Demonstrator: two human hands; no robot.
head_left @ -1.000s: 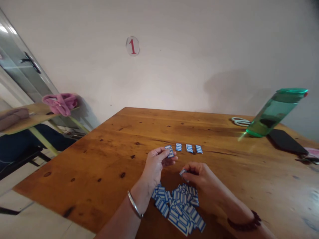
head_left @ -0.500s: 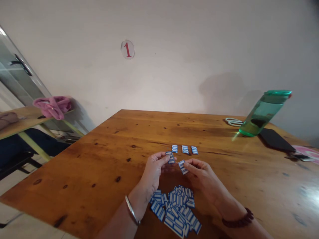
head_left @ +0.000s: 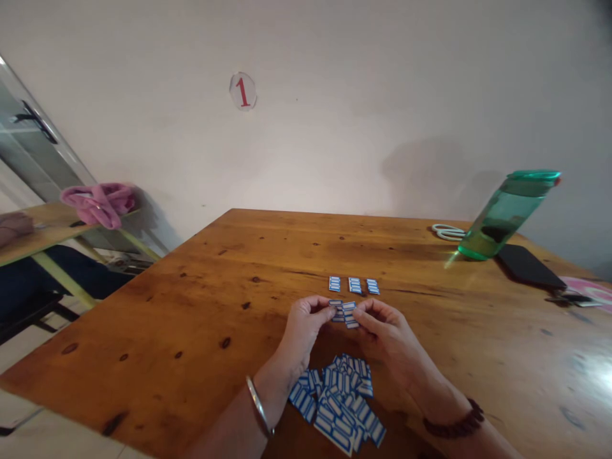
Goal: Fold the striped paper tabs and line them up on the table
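Observation:
My left hand (head_left: 306, 328) pinches a small stack of blue-and-white label stickers (head_left: 337, 310) between thumb and fingers. My right hand (head_left: 389, 335) pinches another sticker piece (head_left: 350, 315) and holds it against the left hand's stack, above the wooden table (head_left: 201, 306). Just beyond my fingers lie three small sticker stacks (head_left: 354, 285) in a row. A loose pile of the same stickers (head_left: 337, 401) lies between my wrists near the table's front edge.
A tilted green water bottle (head_left: 507, 213), white scissors (head_left: 447, 232), a black phone (head_left: 528, 266) and a pink item (head_left: 590, 293) are at the far right. A second table with pink cloth (head_left: 98, 201) stands left.
My right hand rose from the pile with a sticker piece and moved up and left until it met the stack in my left hand. The left hand shifted slightly toward it.

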